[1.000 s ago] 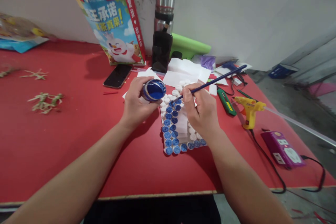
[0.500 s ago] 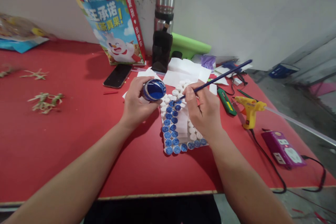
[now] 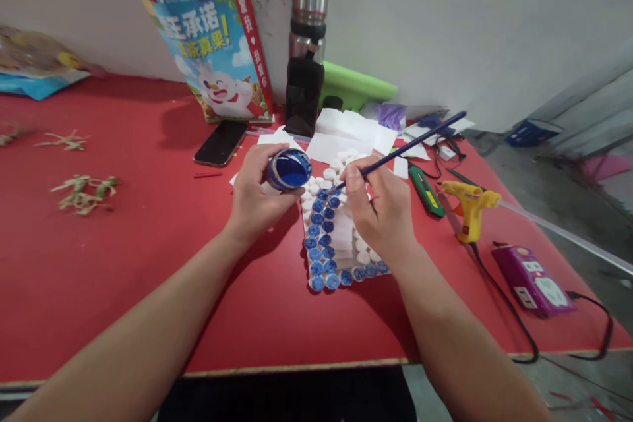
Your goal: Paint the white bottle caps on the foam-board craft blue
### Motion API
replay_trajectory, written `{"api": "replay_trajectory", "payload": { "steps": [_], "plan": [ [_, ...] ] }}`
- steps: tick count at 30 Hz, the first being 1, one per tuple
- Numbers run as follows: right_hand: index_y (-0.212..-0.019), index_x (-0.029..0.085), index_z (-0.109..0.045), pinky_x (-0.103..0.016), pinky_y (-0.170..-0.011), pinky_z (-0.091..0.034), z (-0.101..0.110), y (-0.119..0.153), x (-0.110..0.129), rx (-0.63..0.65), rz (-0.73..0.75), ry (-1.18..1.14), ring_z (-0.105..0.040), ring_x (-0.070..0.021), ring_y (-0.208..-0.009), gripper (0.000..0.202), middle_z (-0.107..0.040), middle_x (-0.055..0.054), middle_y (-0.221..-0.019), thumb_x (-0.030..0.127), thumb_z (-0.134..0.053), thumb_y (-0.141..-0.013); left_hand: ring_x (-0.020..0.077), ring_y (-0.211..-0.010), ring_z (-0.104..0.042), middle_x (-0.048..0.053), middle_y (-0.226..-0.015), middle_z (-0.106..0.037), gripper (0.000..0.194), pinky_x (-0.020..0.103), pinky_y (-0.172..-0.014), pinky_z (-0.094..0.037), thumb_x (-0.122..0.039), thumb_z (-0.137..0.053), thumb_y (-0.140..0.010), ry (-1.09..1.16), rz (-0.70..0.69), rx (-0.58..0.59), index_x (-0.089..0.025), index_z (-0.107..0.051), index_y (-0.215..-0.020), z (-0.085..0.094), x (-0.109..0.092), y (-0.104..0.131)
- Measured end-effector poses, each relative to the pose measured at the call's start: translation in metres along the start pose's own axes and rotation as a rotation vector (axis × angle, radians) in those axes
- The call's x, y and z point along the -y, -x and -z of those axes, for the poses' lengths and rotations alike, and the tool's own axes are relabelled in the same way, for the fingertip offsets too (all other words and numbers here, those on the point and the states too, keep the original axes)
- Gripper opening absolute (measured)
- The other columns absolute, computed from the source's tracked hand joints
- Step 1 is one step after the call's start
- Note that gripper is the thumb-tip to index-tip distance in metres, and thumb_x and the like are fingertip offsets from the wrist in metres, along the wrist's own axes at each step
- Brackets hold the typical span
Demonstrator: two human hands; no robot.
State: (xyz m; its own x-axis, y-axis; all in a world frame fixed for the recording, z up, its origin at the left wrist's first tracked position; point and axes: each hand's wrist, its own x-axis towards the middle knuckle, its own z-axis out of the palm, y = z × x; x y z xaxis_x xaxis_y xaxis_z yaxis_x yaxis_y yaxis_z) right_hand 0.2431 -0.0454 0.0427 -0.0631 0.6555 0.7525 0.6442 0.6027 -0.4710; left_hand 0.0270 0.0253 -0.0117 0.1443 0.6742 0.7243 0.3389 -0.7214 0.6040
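Observation:
My left hand (image 3: 254,191) is closed round a small jar of blue paint (image 3: 291,170), tilted so that its mouth faces me. Between the fingers of my right hand (image 3: 378,201) is a dark blue paintbrush (image 3: 413,144), its handle slanting up to the right. The brush tip meets, or nearly meets, small round discs on a board (image 3: 345,260). Blue discs (image 3: 314,231) run down its left side and along the near edge. White discs (image 3: 363,250) show at the far end and right, partly hidden by my right hand.
On the red table (image 3: 148,290) a phone (image 3: 221,143), a bottle (image 3: 305,59) and a printed bag (image 3: 217,46) stand or lie behind. To the right are a green cutter (image 3: 426,191), a yellow glue gun (image 3: 469,208) and a purple power box (image 3: 534,280) with cords. Knotted straw pieces (image 3: 86,193) lie left.
The brush handle has tipped slightly, its top end shifting a little left with my right hand. My left hand and the jar stay nearly where they were.

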Motion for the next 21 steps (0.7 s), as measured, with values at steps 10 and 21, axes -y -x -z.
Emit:
{"api": "replay_trajectory", "payload": {
  "steps": [10,21],
  "plan": [
    [-0.096,0.025,-0.061,-0.031,-0.069,-0.05,0.0002,0.0,-0.0016,-0.03,-0.015,0.019,-0.062,-0.0139,-0.071,0.024,-0.067,0.0,-0.082,0.03,-0.049,-0.115,0.034,-0.129,-0.07,0.006,-0.137,-0.072,0.062,0.056,-0.116,-0.058,-0.023,-0.094,-0.076,-0.022,0.034,0.014,-0.031,-0.068,-0.132,0.0008,0.0004,-0.0002],
    [-0.093,0.023,-0.068,-0.029,-0.065,-0.052,-0.0008,-0.0021,-0.0026,-0.167,-0.219,-0.225,-0.066,-0.012,-0.066,0.026,-0.069,0.002,-0.077,0.038,-0.059,-0.113,0.0345,-0.13,-0.07,0.008,-0.137,-0.072,0.06,0.058,-0.118,-0.057,-0.023,-0.093,-0.077,0.023,0.059,-0.001,-0.03,-0.069,-0.132,-0.0003,0.0005,0.0003]
  ]
}}
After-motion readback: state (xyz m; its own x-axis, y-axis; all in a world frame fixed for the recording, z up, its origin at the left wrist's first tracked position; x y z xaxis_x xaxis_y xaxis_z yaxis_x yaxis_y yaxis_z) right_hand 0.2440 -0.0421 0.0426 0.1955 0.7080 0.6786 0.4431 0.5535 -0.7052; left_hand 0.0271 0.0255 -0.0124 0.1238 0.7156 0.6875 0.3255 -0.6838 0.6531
